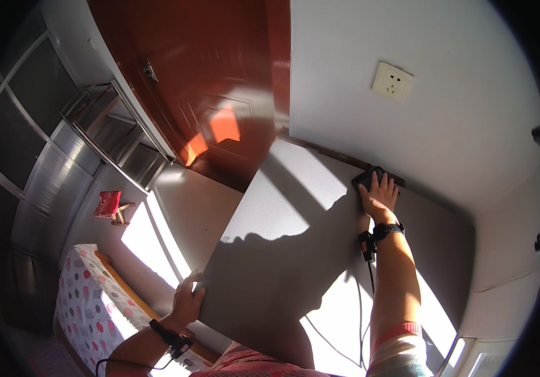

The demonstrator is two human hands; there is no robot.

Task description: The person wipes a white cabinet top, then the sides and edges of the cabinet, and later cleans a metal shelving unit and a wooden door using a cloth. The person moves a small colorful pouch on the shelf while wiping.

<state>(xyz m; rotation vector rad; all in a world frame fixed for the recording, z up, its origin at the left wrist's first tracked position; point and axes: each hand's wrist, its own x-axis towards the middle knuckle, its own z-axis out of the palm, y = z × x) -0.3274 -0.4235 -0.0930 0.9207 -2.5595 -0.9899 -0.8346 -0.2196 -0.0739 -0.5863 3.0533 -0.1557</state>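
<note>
Before me lies a grey tabletop [260,273], crossed by sunlight and shadow. My left hand [187,298] touches its left edge, fingers apart, with nothing seen in it. Near the wall, my right hand [379,197] lies palm down over a dark object [368,178] at the tabletop's far edge; most of the object is covered, and its kind cannot be told. Both wrists carry black straps with small cabled devices; the right one [367,246] trails its cable over the tabletop.
A brown strip [326,151] runs between tabletop and wall, below a socket [393,81]. Beyond stands a red-brown door [204,56]. At left are a metal rack [110,127], a folding stool [110,205] with a red seat, and a dotted cloth [86,287] over wooden furniture.
</note>
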